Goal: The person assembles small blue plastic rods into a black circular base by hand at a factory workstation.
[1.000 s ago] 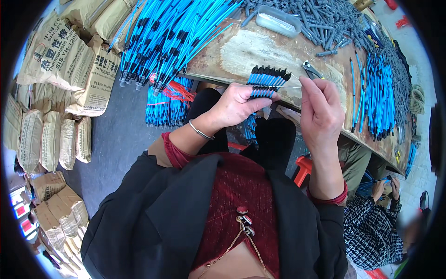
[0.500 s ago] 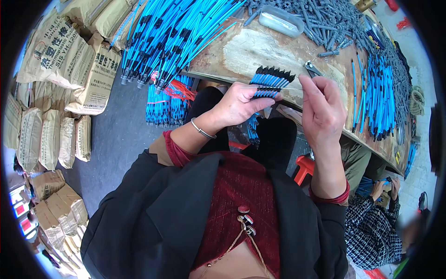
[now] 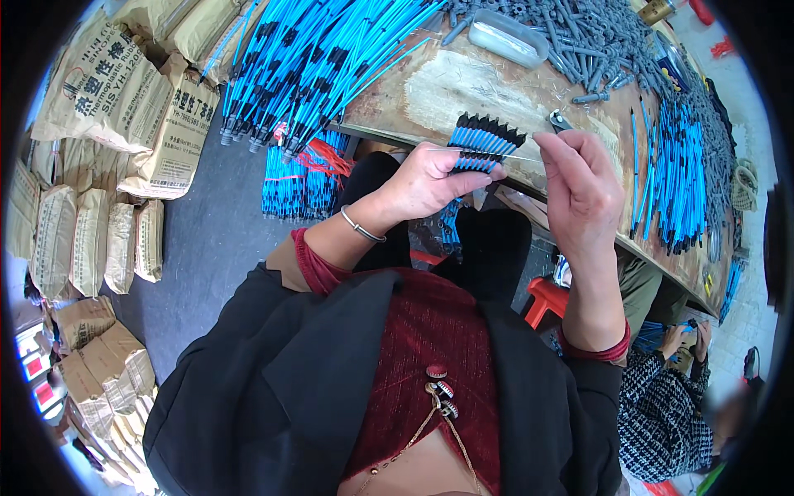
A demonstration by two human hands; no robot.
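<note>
My left hand (image 3: 418,188) is closed around a flat row of blue tubes (image 3: 482,137) with black ends, above my lap by the table's near edge. Across the row runs a thin pale strand (image 3: 519,157); whether it is wire or thread I cannot tell. On the right, the thumb and forefinger of my right hand (image 3: 585,186) pinch the far end of that strand, a little apart from the tubes. The lower ends of the tubes are partly hidden by my left fingers.
A large heap of blue tubes (image 3: 318,70) overhangs the table (image 3: 385,107) at left. Grey plugs (image 3: 595,45), a clear plastic box (image 3: 507,39), pliers (image 3: 560,121) and more blue tubes (image 3: 678,178) lie on it. Brown sacks (image 3: 74,240) line the left; a co-worker (image 3: 666,413) sits at right.
My right hand has shifted slightly to the right with its fingers still pinched. My left hand keeps its hold on the row of tubes. The whole view has moved a little.
</note>
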